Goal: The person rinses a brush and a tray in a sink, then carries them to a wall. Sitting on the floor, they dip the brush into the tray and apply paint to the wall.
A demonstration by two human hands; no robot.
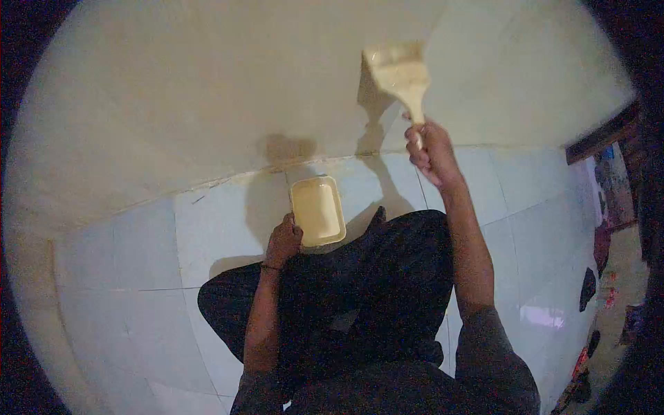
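My right hand (434,152) is closed around the handle of a wide paintbrush (404,76), its bristle end pointing up at the cream wall (207,90). The brush casts a shadow on the wall; whether the bristles touch it I cannot tell. Lower and to the left, my left hand (284,238) grips the left edge of a shallow rectangular tray (318,207) holding cream-yellow paint. The tray is just in front of my crossed legs, close to the foot of the wall. Most of my left fingers are hidden by the tray.
Pale floor tiles (131,277) spread out on both sides of my dark-trousered legs (401,277). The wall meets the floor along a rough, stained line. At the far right are a dark wooden frame (602,131) and several dark and red items, too blurred to name.
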